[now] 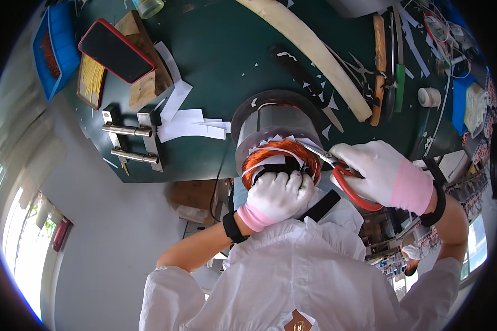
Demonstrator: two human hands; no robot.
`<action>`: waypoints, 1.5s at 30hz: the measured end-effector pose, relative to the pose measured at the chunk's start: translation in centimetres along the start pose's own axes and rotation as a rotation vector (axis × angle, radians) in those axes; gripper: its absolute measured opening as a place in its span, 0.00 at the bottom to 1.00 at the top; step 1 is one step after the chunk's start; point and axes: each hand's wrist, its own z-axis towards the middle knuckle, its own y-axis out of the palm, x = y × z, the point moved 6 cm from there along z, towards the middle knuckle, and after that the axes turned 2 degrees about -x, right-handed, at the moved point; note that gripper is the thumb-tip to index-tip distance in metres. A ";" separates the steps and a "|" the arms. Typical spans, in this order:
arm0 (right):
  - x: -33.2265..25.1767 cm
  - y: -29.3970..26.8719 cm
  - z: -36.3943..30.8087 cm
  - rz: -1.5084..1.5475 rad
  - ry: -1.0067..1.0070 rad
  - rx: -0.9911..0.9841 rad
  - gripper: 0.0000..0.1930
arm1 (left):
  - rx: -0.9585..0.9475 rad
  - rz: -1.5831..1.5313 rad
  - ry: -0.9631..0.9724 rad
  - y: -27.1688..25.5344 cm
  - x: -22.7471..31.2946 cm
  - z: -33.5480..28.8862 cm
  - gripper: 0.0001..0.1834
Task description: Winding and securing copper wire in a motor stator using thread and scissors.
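Note:
At the table's near edge stands a grey metal stator (279, 121), its orange copper winding (265, 154) facing me. White paper insulation pieces poke up around the winding's rim. My left hand (279, 196), in a white glove with a pink cuff, is closed over the winding's near edge, its fingertips hidden in the dark opening. My right hand (364, 165), gloved the same way, grips red-handled scissors (350, 187). Their blades reach to the upper right rim of the winding, beside the paper; whether they are cutting is too small to tell.
White paper strips (190, 124), a metal fixture with two bars (130, 143) and a phone (117, 51) on a wooden block lie left. Beyond the stator are a dark-handled knife (298, 71) and a long pale strip (315, 52). Tools, a tape roll (429, 97) and wires crowd the right.

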 end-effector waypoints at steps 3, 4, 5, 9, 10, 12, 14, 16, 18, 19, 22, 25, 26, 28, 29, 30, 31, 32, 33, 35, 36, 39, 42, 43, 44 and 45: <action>0.3 0.3 0.0 -0.027 0.010 -0.028 0.12 | -0.006 -0.013 0.010 0.0 0.0 -0.2 0.09; 0.5 0.5 -0.1 -0.025 0.012 -0.028 0.12 | -0.006 -0.017 0.014 0.0 -0.1 -0.2 0.09; 0.6 0.6 -0.3 0.001 -0.017 0.016 0.12 | -0.007 -0.018 0.015 -0.1 -0.2 -0.2 0.09; 1.0 1.4 -1.2 -0.070 -0.032 0.138 0.15 | 0.093 -0.109 0.018 -2.2 -1.3 1.0 0.11; 0.9 1.6 -1.4 -0.064 -0.028 0.139 0.15 | 0.152 -0.127 0.001 -3.4 -1.9 1.5 0.12; 0.7 1.9 -1.4 -0.162 -0.017 0.178 0.16 | 0.170 -0.055 -0.194 -3.9 -4.3 1.9 0.30; 1.0 2.4 -1.4 -0.174 -0.018 0.199 0.17 | -0.019 -0.148 -0.211 -2.9 -6.7 3.5 0.34; 1.0 2.5 -1.4 -0.188 -0.018 0.223 0.18 | -0.077 -0.244 -0.159 -2.2 -6.9 3.8 0.36; 0.9 2.4 -1.4 -0.216 -0.037 0.252 0.18 | 0.022 -0.280 -0.135 -2.2 -7.0 3.6 0.35; 0.9 2.3 -1.3 -0.210 -0.038 0.251 0.18 | 0.017 -0.279 -0.136 -2.0 -7.0 3.5 0.35; 1.2 2.2 -1.0 -0.219 -0.061 0.254 0.18 | 0.048 -0.286 -0.107 -2.1 -6.9 3.3 0.35; 1.8 2.3 -0.9 -0.178 -0.094 0.205 0.18 | 0.008 -0.292 -0.103 -2.1 -6.8 3.8 0.35; 1.9 2.3 -0.9 -0.138 -0.104 0.200 0.18 | 0.025 -0.291 -0.096 -2.2 -6.8 3.7 0.35; 2.1 2.3 -0.9 -0.096 -0.109 0.196 0.18 | 0.039 -0.293 -0.085 -2.1 -6.8 3.6 0.35; 2.1 2.4 -0.9 -0.085 -0.113 0.186 0.18 | 0.038 -0.290 -0.084 -2.0 -6.8 3.5 0.35; 2.2 2.3 -0.9 -0.075 -0.118 0.176 0.18 | 0.037 -0.284 -0.083 -2.0 -6.8 3.5 0.35; 2.1 2.3 -1.0 -0.072 -0.118 0.179 0.18 | 0.034 -0.284 -0.080 -2.1 -6.8 3.5 0.35; 2.0 2.2 -1.2 -0.099 -0.109 0.196 0.18 | 0.029 -0.282 -0.091 -2.1 -6.8 3.5 0.36; 2.0 2.2 -1.3 -0.126 -0.101 0.213 0.19 | 0.023 -0.280 -0.102 -2.1 -6.8 3.4 0.36; 1.8 2.4 -1.8 -0.151 -0.085 0.239 0.20 | 0.017 -0.282 -0.101 -2.1 -6.8 3.4 0.36; 1.7 2.5 -2.0 -0.179 -0.069 0.262 0.21 | 0.013 -0.285 -0.101 -2.1 -6.8 3.5 0.36; 2.2 3.4 -2.4 -0.259 -0.085 0.330 0.25 | -0.001 -0.285 -0.101 -2.1 -6.8 3.5 0.37; 2.5 3.8 -2.5 -0.350 -0.118 0.379 0.27 | 0.007 -0.309 -0.091 -2.0 -6.8 3.6 0.38; 2.7 3.9 -2.5 -0.346 -0.120 0.381 0.27 | 0.004 -0.306 -0.090 -2.0 -6.8 3.5 0.38; 2.8 4.0 -2.5 -0.355 -0.120 0.381 0.26 | -0.004 -0.296 -0.090 -2.0 -6.8 3.5 0.38; 2.8 4.1 -2.5 -0.364 -0.118 0.380 0.26 | -0.012 -0.288 -0.090 -1.9 -6.7 3.5 0.39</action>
